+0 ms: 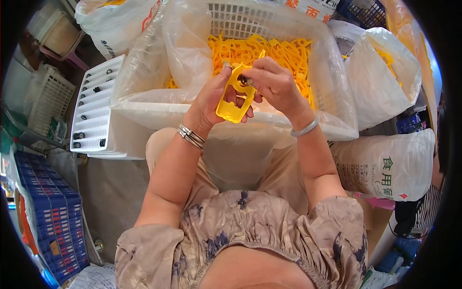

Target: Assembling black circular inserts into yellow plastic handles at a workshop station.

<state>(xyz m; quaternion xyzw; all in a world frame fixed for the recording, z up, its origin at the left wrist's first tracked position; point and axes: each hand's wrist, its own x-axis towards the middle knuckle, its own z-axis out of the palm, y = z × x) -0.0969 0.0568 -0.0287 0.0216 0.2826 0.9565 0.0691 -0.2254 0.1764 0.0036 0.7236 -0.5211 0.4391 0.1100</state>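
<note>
Blue plastic crates [50, 216], stacked with open slots along their sides, stand at the far left. Next to them, a white plastic tray with ridged rows [98, 103] slants toward the person and carries a few small, black, coil-like parts [79, 136]. Beside the tray, a white crate with latticed plastic walls [238, 24] is draped with a crinkled, translucent plastic liner [187, 43] and filled with a tangle of glossy yellow plastic pieces [281, 48].

Over the crate's near edge, the left hand [211, 96] grips a flat yellow plastic frame with cut-out openings [231, 111], thumb along its upper part and fingers curled beneath. The frame's long axis runs nearly away from the person, leaning slightly right; its broad, squared end points back toward the body and slightly left. To its right, the right hand [276, 84] pinches at the far end, its fingertips at a small dark piece [242, 79] whose shape is unclear.

Farther right sit a crumpled white plastic bag [380, 82] and a plump, translucent printed sack [385, 164].
</note>
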